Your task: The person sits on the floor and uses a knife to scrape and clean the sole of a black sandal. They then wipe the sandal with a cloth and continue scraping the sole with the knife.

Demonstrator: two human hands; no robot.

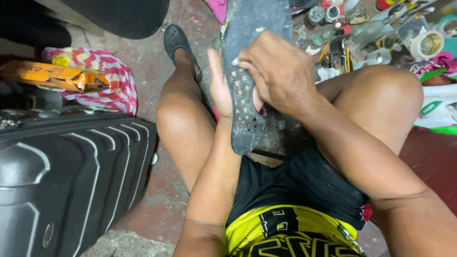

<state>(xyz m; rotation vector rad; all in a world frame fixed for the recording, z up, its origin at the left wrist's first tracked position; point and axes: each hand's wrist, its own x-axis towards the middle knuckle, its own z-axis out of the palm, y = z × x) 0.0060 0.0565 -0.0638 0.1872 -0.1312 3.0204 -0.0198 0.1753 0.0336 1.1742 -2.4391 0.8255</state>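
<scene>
The grey shoe sole (247, 71), perforated at its near end, stands lengthwise between the knees. The left hand (220, 88) grips its left edge from behind; the right hand (278, 71) is closed over its right edge. A black suitcase (71, 181) lies at left, bottles (328, 33) beyond.

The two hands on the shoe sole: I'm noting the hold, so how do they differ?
The left hand lies under the dark shoe sole, palm up and thumb raised; the right hand arches over it, fingertips pressing the perforated face. Left supports, right presses. Both touch the sole.
</scene>
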